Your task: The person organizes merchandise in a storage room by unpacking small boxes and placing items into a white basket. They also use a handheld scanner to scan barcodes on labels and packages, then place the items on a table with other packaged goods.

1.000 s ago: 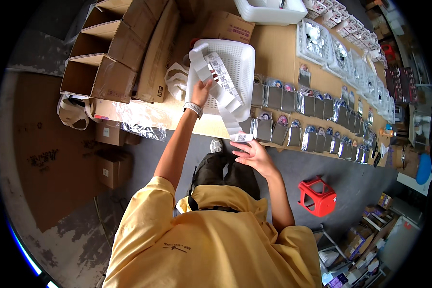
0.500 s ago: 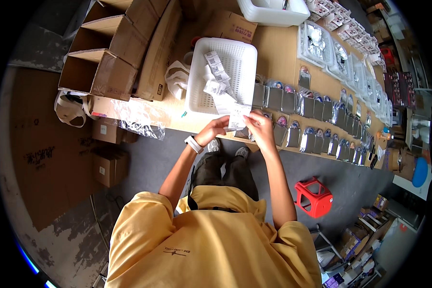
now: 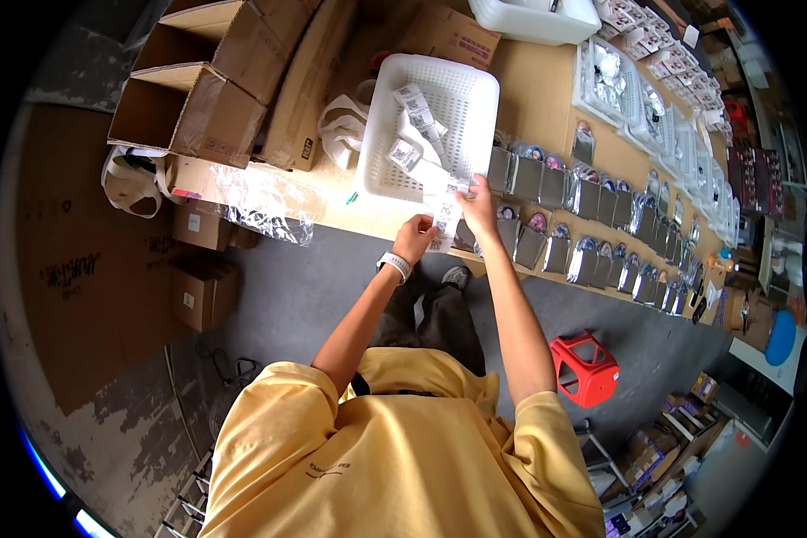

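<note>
A strip of white printed labels stretches between my hands at the table's front edge. My left hand, with a white band on its wrist, pinches the strip near its lower end. Higher up, the fingers of my right hand close on the strip's right edge. The rest of the strip runs back into a white perforated plastic basket, where it lies in loose folds. Just right of the basket stand several silver-grey pouches with colourful round tops, in rows.
Open cardboard boxes stand at the left, beside a cloth strap and clear plastic film. White trays line the table's far right. A red stool is on the floor at right.
My right hand has moved up along the strip and my left hand sits lower, so a longer stretch of labels shows between them. The whole view has shifted slightly.
</note>
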`<state>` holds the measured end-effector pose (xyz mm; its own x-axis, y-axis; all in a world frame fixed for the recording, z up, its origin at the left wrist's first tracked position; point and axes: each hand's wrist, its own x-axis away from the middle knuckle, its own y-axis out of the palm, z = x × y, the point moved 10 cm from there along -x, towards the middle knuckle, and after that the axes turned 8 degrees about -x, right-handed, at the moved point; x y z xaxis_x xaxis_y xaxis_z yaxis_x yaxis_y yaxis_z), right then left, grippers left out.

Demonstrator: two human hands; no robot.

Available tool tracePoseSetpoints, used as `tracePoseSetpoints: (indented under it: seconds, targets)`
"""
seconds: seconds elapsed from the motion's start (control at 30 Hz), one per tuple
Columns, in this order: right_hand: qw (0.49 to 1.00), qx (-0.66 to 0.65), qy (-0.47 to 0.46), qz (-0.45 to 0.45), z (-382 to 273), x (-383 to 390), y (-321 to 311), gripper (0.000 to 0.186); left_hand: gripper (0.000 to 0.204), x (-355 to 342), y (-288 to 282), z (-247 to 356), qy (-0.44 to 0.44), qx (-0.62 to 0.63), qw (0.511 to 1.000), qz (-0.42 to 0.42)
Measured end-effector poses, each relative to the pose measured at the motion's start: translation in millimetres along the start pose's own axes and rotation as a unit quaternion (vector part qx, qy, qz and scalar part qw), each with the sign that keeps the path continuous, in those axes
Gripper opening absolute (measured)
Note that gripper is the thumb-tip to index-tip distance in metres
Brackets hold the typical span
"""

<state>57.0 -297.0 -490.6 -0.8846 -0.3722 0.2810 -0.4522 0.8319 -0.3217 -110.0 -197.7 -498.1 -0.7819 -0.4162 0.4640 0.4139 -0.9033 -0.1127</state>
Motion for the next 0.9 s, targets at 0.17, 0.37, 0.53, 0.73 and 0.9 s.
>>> tracePoseSetpoints:
  seconds: [0.17, 0.37, 0.53, 0.73, 0.9]
  targets:
    - [0.979, 0.147, -0.139, 0.031, -60.9, 40.3, -8.5, 0.055, 0.027, 16.7, -11.4, 17.0, -0.013, -0.177, 0.983, 0.045]
    - [0.972, 0.088, -0.211, 0.054, -82.8, 85.2, -19.3, 0.041, 0.032, 26.6, -18.5, 17.2, 0.024, -0.210, 0.972, 0.101]
    - [0.989, -0.016, -0.141, 0.043, -66.9, 122.6, -40.4, 0.038, 0.030, 41.0, -22.6, 41.6, 0.085, -0.204, 0.970, 0.105]
    - [0.997, -0.038, -0.069, 0.005, -30.3, 184.3, -74.9, 0.025, 0.021, 68.3, -30.6, 59.0, 0.120, -0.187, 0.969, 0.104]
    - [0.996, -0.082, -0.037, -0.003, 15.6, 220.9, -108.3, 0.016, 0.019, 95.1, -26.2, 89.3, 0.131, -0.181, 0.966, 0.126]
